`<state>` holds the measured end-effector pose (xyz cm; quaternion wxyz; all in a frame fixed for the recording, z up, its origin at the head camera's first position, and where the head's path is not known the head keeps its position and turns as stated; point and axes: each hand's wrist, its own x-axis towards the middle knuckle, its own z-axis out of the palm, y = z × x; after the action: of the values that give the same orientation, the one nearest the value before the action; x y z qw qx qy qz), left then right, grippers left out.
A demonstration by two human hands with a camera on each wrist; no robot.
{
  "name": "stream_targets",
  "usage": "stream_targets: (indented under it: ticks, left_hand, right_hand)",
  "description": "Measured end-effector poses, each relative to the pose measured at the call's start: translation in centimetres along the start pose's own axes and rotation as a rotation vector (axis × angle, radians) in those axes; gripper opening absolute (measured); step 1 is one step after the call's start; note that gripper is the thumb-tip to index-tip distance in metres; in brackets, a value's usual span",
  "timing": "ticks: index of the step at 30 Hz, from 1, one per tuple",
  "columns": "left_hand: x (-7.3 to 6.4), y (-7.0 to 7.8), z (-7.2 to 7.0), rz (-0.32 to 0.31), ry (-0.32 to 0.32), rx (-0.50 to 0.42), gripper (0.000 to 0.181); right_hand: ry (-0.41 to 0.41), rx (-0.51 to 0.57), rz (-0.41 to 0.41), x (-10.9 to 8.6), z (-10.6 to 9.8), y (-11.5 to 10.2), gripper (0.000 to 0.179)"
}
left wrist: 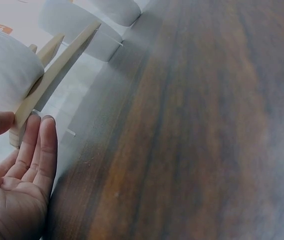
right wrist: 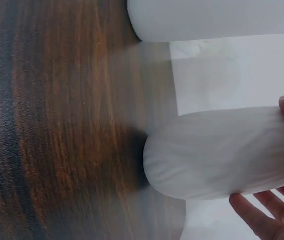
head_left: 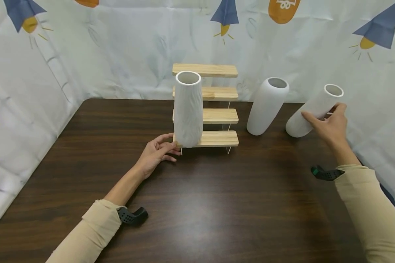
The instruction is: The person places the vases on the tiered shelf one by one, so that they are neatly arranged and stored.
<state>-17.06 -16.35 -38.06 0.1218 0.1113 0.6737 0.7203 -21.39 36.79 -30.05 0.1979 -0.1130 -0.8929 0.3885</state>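
Note:
A small tiered rack (head_left: 219,138) with pale wooden shelves stands near the table's back edge. On its lowest shelf stands a white textured vase (head_left: 188,113). My left hand (head_left: 154,153) pinches the left end of that shelf; the left wrist view shows the thumb above the board (left wrist: 57,72) and fingers beneath. At the far right, my right hand (head_left: 334,124) grips another white vase (head_left: 311,114) around its upper part. Faint ripples mark this vase (right wrist: 216,150) in the right wrist view, with its base close to the table.
Between the rack and the right-hand vase stands a smooth white vase (head_left: 266,107). The dark wooden table (head_left: 197,204) extends toward me. A patterned white curtain (head_left: 125,51) hangs right behind it and along the sides.

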Motion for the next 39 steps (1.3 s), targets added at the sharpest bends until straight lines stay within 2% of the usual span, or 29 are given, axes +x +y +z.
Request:
stream_targets:
  ticks: [8, 16, 23, 39]
  left_hand:
    - [0.2, 0.0, 0.1, -0.008, 0.003, 0.005, 0.053]
    - [0.1, -0.1, 0.0, -0.017, 0.002, 0.005, 0.053]
    - [0.3, -0.2, 0.0, -0.012, 0.005, 0.022, 0.052]
    - [0.3, -0.1, -0.1, -0.008, -0.003, 0.018, 0.052]
  right_hand:
    - [0.041, -0.020, -0.039, -0.2, 0.4, -0.3, 0.064]
    - [0.088, 0.008, -0.058, -0.5, 1.0, -0.5, 0.063]
    - [0.108, 0.013, -0.070, -1.0, 0.7, -1.2, 0.055]
    - [0.074, 0.103, -0.088, -3.4, -0.5, -2.8, 0.055]
